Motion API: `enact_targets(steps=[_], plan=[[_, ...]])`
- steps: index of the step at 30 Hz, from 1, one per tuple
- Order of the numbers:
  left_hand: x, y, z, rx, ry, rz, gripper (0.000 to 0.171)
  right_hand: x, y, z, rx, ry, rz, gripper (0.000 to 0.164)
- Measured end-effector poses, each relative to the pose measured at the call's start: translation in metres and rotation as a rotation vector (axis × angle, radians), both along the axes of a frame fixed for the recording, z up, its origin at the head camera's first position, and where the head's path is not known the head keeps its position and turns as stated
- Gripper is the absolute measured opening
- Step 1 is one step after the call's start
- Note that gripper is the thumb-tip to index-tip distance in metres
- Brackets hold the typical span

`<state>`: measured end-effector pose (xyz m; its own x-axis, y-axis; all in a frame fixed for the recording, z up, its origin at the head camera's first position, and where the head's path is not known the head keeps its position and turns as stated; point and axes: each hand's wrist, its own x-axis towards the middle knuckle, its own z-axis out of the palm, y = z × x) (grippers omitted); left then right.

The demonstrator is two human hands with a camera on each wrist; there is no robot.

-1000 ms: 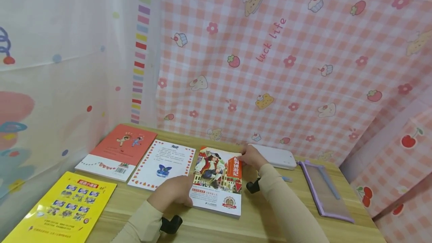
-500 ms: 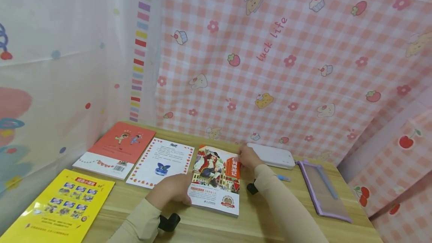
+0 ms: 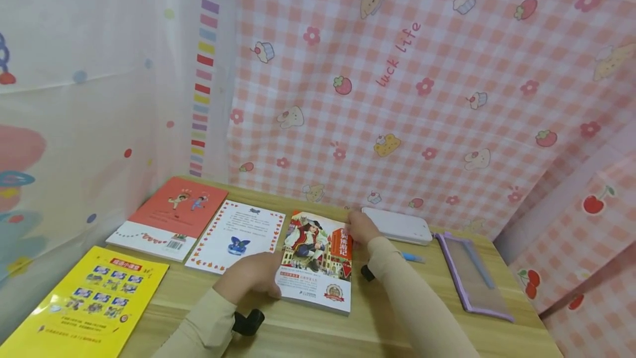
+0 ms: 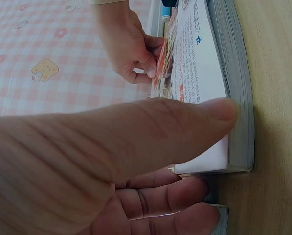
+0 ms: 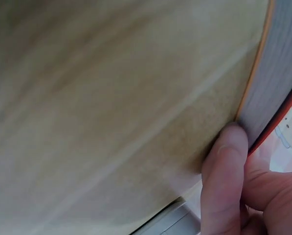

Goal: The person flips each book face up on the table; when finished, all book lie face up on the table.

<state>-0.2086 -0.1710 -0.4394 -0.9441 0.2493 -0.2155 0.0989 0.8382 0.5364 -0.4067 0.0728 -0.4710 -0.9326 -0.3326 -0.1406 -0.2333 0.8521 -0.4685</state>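
Observation:
A paperback book (image 3: 316,258) with a costumed figure in a hat on its cover lies flat on the table, right of a row of other books. My left hand (image 3: 252,276) holds its lower left side; in the left wrist view the thumb (image 4: 185,122) lies across the white part of the cover and the other fingers are beside and below. At the upper right corner my right hand (image 3: 361,230) pinches the book. From the right wrist, a fingertip (image 5: 232,139) meets the page edges (image 5: 273,73), low near the wooden surface.
Left of the book lie a white book (image 3: 238,236), a red-and-white book (image 3: 171,217) and a yellow book (image 3: 94,303). Behind and right are a white case (image 3: 397,225), a blue pen (image 3: 412,257) and a purple-edged zip pouch (image 3: 472,275). A checked cloth (image 3: 377,98) hangs behind the table (image 3: 318,341).
The head view has shifted slightly. The right forearm has moved a little left, showing more of the blue pen. Both hands stay at the book, which lies in nearly the same place.

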Motion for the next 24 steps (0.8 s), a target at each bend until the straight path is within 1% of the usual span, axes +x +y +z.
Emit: enact_targets(steps=[7, 10, 13, 16, 18, 21, 22, 24], plan=[[-0.002, -0.002, 0.003, 0.022, 0.002, -0.015, 0.065, -0.008, 0.003, 0.0, -0.009, -0.034, -0.025, 0.014], [-0.004, -0.005, 0.004, 0.018, 0.002, -0.028, 0.066, -0.01, 0.003, 0.001, -0.011, -0.027, -0.021, 0.014], [-0.006, -0.012, 0.006, 0.026, -0.007, -0.053, 0.057, -0.011, 0.002, 0.0, -0.018, -0.019, -0.018, 0.015], [-0.005, -0.026, 0.01, 0.031, -0.016, -0.035, 0.048, -0.011, 0.002, -0.003, -0.022, -0.018, -0.017, 0.017], [-0.004, -0.039, 0.015, 0.012, -0.001, 0.0, 0.043, -0.01, 0.002, -0.005, -0.019, -0.012, -0.009, 0.018], [0.001, -0.061, 0.021, -0.088, 0.029, 0.093, 0.043, -0.008, 0.001, -0.007, -0.019, 0.0, 0.002, 0.018], [0.004, -0.068, 0.023, -0.131, 0.023, 0.14, 0.038, -0.008, 0.0, -0.007, -0.019, 0.001, 0.004, 0.018], [0.01, -0.08, 0.026, -0.207, -0.013, 0.25, 0.034, -0.006, 0.0, -0.007, -0.011, -0.002, 0.006, 0.018]])
